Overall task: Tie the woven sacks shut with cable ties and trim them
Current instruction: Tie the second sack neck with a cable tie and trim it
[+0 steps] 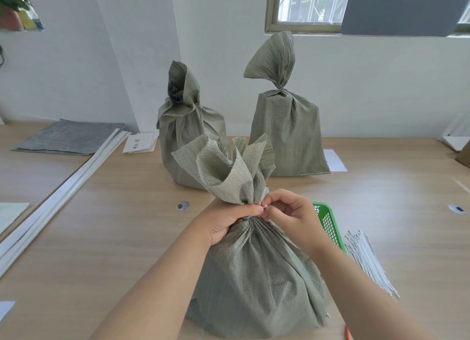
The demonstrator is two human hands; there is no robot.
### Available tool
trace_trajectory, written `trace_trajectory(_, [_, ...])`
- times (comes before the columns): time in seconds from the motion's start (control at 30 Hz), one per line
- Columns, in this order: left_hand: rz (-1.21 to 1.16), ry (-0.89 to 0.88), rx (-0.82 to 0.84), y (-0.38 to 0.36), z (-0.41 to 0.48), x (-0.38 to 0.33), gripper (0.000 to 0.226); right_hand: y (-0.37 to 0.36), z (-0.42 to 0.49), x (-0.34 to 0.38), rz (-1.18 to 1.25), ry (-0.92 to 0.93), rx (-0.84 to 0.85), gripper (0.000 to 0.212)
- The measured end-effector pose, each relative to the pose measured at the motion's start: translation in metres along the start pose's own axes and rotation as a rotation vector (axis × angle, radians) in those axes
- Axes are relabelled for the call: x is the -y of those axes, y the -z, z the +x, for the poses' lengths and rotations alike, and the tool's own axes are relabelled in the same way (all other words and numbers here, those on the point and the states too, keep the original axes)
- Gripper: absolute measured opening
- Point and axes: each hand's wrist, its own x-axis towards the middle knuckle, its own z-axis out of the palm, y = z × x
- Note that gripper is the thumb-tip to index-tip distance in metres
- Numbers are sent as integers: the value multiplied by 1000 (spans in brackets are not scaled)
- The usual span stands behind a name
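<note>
Behind-left of near sack: left sack, neck gathered, tie unseen. Left hand grips near sack neck. Right hand pinches tie there; judged cinching, trim pending. Behind-right: right sack, neck cinched. Right: spare ties.

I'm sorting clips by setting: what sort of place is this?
Likely an office-style workroom: a wood-grain desk with a cable grommet, woven sacks standing on it, a bundle of cable ties, and a window.
</note>
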Motion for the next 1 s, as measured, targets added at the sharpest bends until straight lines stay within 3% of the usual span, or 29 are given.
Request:
trace_trajectory(0.13, [13, 13, -3, 0, -1, -1, 25, 2, 0, 0, -25, -21, 9, 4])
trace_trajectory(0.4, [28, 29, -2, -1, -1, -3, 23, 5, 2, 1, -130, -18, 17, 13])
trace_trajectory(1.0, [32, 39, -15, -1, -1, -1, 25, 4, 2, -3, -42, -32, 20, 6])
